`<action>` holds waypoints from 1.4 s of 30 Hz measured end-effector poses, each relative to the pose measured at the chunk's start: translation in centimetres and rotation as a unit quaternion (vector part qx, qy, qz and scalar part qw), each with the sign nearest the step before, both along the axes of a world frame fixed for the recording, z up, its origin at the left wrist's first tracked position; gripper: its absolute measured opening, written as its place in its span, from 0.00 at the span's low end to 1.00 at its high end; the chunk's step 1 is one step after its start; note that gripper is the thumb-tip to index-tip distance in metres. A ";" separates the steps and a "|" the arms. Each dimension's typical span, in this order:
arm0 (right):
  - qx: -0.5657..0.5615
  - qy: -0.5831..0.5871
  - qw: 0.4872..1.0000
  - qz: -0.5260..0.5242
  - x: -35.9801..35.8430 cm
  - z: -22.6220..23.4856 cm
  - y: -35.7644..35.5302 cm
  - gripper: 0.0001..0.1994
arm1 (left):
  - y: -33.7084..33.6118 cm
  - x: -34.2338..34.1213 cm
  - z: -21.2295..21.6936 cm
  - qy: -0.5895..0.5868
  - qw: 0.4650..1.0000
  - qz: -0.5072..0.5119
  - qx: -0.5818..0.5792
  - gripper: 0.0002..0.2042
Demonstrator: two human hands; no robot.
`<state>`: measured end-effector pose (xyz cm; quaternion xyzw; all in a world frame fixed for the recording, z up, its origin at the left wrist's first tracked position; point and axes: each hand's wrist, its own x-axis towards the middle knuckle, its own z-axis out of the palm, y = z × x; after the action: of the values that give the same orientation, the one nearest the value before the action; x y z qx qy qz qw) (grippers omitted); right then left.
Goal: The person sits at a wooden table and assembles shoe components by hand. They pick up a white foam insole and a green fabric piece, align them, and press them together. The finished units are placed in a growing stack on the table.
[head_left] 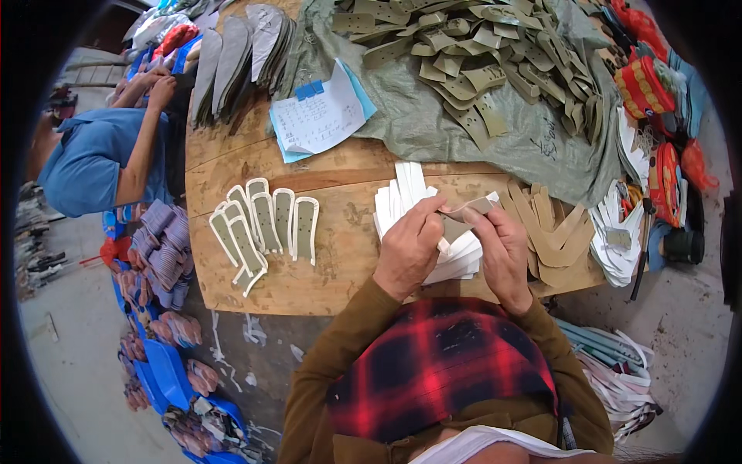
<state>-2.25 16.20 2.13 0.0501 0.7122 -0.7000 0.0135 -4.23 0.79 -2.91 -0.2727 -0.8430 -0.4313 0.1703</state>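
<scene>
Left hand (407,249) closed, thumb and fingers pinching the near end of a grey-olive strip (464,210); right hand (504,249) closed on the same strip from the other side — both hands touching at the fingertips. Strip held just above a fanned stack of white pieces (410,189), which lies on the wooden tabletop (340,263) directly under the hands.

Just right of the right hand: a loose pile of tan cut-outs (553,232), overlapping, near the tabletop edge. Further right, white pieces (618,247) stacked at the corner.

Left of the hands, well apart — a row of olive pieces with white borders (267,224), laid flat side by side, some overlapping at the lower end.

Far side of the tabletop: a grey-green sheet (433,131) carrying a heap of olive punched pieces (479,54); beside it a paper sheet with handwriting (318,117) on blue backing; dark grey sole-shaped pieces (239,54) fanned out beyond.

Another person in a blue shirt (85,158) sits at the left end, arms on the tabletop.
</scene>
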 end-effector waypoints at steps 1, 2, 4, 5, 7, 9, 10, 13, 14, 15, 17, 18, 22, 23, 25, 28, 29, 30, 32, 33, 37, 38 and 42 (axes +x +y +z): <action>-0.039 -0.005 0.999 -0.012 0.1 -0.1 0.1 0.10 | 0.1 0.0 0.0 -0.002 1.000 -0.004 0.001 0.13; -0.046 -0.008 0.999 -0.006 0.2 0.0 0.3 0.11 | 0.2 -0.1 0.0 -0.007 1.000 -0.011 -0.002 0.13; -0.061 -0.014 0.998 0.008 0.5 0.0 0.8 0.12 | -0.2 -0.1 0.1 -0.019 0.999 -0.023 -0.013 0.15; -0.088 -0.016 0.996 -0.007 0.6 0.5 1.1 0.13 | -0.5 0.0 -0.2 -0.024 0.999 -0.013 -0.027 0.13; -0.140 -0.019 0.989 -0.033 0.5 2.6 1.7 0.14 | -1.0 0.0 -1.1 -0.032 0.998 0.008 -0.053 0.10; -0.137 0.013 0.990 -0.039 0.0 3.1 1.9 0.14 | -1.1 0.8 -0.2 -0.145 0.989 0.015 0.021 0.09; -0.104 0.012 0.993 -0.048 -0.5 2.3 2.1 0.15 | -1.0 1.1 0.4 -0.200 0.978 0.017 0.057 0.08; -0.058 -0.030 0.994 0.086 -1.5 -0.9 3.2 0.13 | -1.0 1.0 2.3 -0.339 0.927 -0.027 0.160 0.12; -0.098 -0.052 0.984 0.138 -1.4 -1.8 3.0 0.12 | -0.9 1.0 2.6 -0.358 0.916 -0.049 0.172 0.15; -0.139 -0.078 0.969 0.190 -1.2 -2.3 2.8 0.11 | -0.9 1.3 2.6 -0.383 0.901 -0.065 0.192 0.15; -0.161 -0.092 0.968 0.168 -1.2 -2.5 2.4 0.08 | -1.0 1.7 2.6 -0.430 0.867 -0.097 0.231 0.14; -0.158 -0.098 0.968 0.167 -1.3 -2.7 2.5 0.08 | -1.0 2.0 2.6 -0.443 0.865 -0.107 0.211 0.14; -0.181 -0.133 0.969 0.099 -1.0 -2.2 2.1 0.09 | -0.5 3.3 2.2 -0.482 0.842 -0.151 0.189 0.14; -0.174 -0.122 0.974 0.081 -0.9 -2.4 1.8 0.08 | -0.4 3.2 2.2 -0.498 0.832 -0.152 0.190 0.13; -0.165 -0.100 0.980 0.047 -0.8 -3.1 1.3 0.09 | -0.2 3.1 2.3 -0.528 0.814 -0.150 0.188 0.13; -0.193 -0.093 0.977 0.001 -1.1 -2.7 1.3 0.10 | 0.2 2.6 2.9 -0.382 0.919 -0.035 0.096 0.12; -0.180 -0.088 0.980 -0.009 -1.0 -2.6 0.7 0.11 | 0.3 2.2 2.9 -0.358 0.927 -0.007 0.110 0.12; -0.166 -0.082 0.983 -0.018 -0.9 -2.4 -0.2 0.13 | 0.3 1.7 2.8 -0.333 0.934 0.022 0.126 0.13; -0.051 -0.036 0.998 -0.024 -0.4 -2.9 -1.1 0.14 | 0.8 0.8 2.5 -0.362 0.898 0.053 0.245 0.15; -0.036 -0.011 0.999 -0.004 -0.1 -3.6 -1.3 0.14 | 1.1 0.6 2.4 -0.371 0.882 0.051 0.288 0.15; -0.024 -0.009 0.997 0.069 0.1 -4.2 -0.9 0.13 | 2.0 0.2 1.2 -0.386 0.825 0.063 0.408 0.15; -0.046 -0.022 0.995 0.083 0.0 -4.2 -0.8 0.13 | 2.1 0.2 0.7 -0.385 0.816 0.069 0.426 0.15; 0.051 -0.057 0.973 0.217 -1.9 -3.6 3.0 0.12 | 2.9 -0.3 0.6 -0.355 0.793 0.097 0.485 0.11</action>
<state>-4.17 19.24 -1.49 -0.0651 0.7388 -0.6391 0.2036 -4.53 3.68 -2.34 0.1009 -0.5460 -0.8316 0.0096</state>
